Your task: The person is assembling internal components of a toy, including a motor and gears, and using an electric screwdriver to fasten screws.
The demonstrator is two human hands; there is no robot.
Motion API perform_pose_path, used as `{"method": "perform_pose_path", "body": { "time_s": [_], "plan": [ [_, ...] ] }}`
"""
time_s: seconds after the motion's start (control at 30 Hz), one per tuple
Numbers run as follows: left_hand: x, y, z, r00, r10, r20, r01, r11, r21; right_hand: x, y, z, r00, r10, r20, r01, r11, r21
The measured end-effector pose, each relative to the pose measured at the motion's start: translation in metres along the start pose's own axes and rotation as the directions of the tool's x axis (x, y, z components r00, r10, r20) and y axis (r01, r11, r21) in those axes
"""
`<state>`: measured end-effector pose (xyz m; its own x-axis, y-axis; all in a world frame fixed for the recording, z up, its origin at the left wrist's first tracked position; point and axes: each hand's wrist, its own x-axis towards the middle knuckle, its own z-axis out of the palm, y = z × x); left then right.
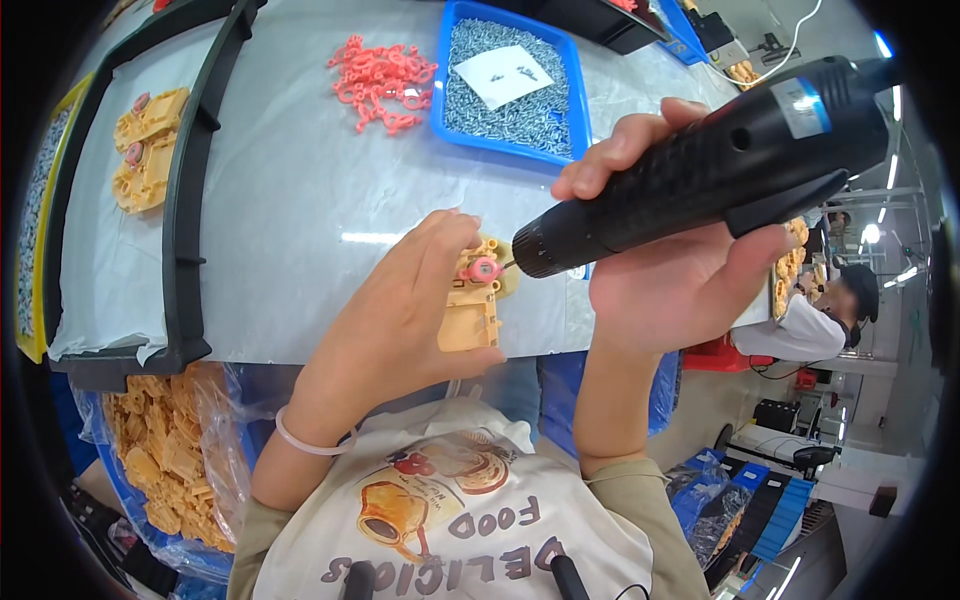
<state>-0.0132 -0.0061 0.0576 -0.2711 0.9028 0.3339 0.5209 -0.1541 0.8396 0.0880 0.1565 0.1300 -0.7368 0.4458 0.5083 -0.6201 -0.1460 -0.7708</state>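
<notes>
In my left hand (pixel 385 300) is a yellow plastic housing (pixel 468 325), steadied between thumb and fingers at the table's near edge. A pink ring-shaped part (pixel 484 269) sits on the housing's upper portion. My right hand (pixel 660 270) is closed round a black electric screwdriver (pixel 690 170), tilted so its nose points left. The thin bit reaches the pink part; whether a screw is under it I cannot make out. My left fingertips partly cover the housing's far left side.
Loose pink parts (pixel 385 82) lie beside a blue tray (pixel 436 110) of screws, with a white paper on top. At left, a black-rimmed tray (pixel 185 210) holds finished-looking yellow housings (pixel 150 150). Below is a bag of yellow parts (pixel 170 460). A co-worker (pixel 800 325) sits at right.
</notes>
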Motion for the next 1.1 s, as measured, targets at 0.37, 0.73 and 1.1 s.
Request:
{"method": "perform_pose_path", "body": {
  "time_s": [0.37,0.73,1.1],
  "plan": [
    [0.0,-0.004,0.001,1.0,-0.03,0.003,0.03,1.0,0.008,0.0,0.012,0.0,0.997,-0.071,0.004,0.071,0.997,0.017],
    [0.002,-0.004,0.002,0.999,-0.043,0.018,0.043,0.999,-0.029,0.002,-0.007,-0.009,0.978,-0.025,0.208,0.081,0.96,-0.269],
    [0.0,-0.005,0.003,1.0,-0.016,-0.009,0.016,0.998,-0.053,0.001,-0.006,-0.015,0.958,-0.035,0.284,0.093,0.977,-0.193]
  ]
}}
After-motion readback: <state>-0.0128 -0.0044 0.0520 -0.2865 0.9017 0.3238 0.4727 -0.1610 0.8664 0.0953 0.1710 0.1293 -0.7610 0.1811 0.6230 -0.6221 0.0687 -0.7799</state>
